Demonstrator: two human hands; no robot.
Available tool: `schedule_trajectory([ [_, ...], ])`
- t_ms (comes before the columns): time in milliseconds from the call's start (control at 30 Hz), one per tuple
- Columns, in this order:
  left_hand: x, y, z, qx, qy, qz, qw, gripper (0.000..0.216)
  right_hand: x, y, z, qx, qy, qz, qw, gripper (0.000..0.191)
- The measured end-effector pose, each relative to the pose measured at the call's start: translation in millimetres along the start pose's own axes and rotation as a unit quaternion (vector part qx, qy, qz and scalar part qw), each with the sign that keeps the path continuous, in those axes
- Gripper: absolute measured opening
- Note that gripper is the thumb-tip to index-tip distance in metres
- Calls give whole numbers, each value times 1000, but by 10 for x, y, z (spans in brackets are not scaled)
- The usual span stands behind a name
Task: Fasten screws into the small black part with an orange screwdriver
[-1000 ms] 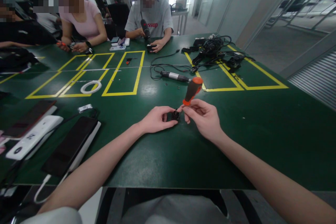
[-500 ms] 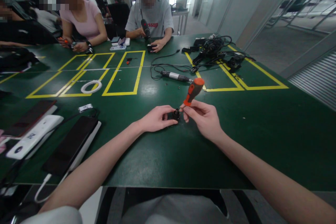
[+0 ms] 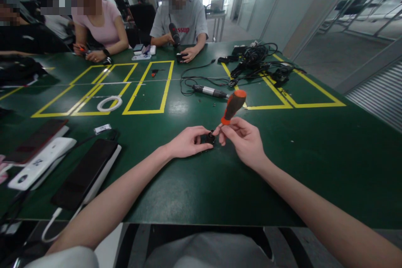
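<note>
Head view shows us the left hand (image 3: 188, 142) pinching a small black part (image 3: 210, 138) between thumb and fingers, and the right hand (image 3: 246, 140) gripping an orange-and-grey screwdriver (image 3: 235, 106) just below its handle. The fingers cover most of the part and the screwdriver's shaft, so we cannot make out its tip or say whether it meets the part. The part sits at the left fingertips, between both hands and just beside the right fingertips, low over the green worktop (image 3: 266, 201); the screwdriver's handle rises tilted above the right hand. Beyond the hands we see a black-and-silver corded tool (image 3: 209, 91), then tangled black cables (image 3: 256, 56), hard to tell apart. Farther left lies a white ring (image 3: 109, 104). Across from us, a co-worker in a grey shirt (image 3: 179, 21) holds a dark tool (image 3: 174, 35).
</note>
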State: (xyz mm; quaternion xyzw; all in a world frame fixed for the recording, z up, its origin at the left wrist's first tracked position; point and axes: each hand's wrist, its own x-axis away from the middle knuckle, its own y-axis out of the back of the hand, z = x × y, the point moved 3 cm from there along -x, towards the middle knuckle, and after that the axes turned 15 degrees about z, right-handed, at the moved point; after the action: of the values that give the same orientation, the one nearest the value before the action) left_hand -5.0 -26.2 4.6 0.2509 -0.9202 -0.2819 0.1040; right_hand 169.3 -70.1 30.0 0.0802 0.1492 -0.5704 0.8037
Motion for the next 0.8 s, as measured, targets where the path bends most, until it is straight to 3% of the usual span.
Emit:
schedule_trajectory([
  [133, 3, -7, 2, -9, -5, -2, 1000, 27, -9, -10, -15, -18, 5, 17, 1000, 38],
  [433, 11, -15, -3, -5, 2, -8, 1000, 27, 0, 17, -8, 29, 6, -8, 1000, 29],
  [633, 12, -15, 0, -7, -4, -13, 1000, 26, -7, -21, 3, -2, 14, 17, 1000, 36],
  [800, 13, -16, 16, -11, 2, -14, 1000, 27, 5, -10, 17, 30, -2, -8, 1000, 34],
])
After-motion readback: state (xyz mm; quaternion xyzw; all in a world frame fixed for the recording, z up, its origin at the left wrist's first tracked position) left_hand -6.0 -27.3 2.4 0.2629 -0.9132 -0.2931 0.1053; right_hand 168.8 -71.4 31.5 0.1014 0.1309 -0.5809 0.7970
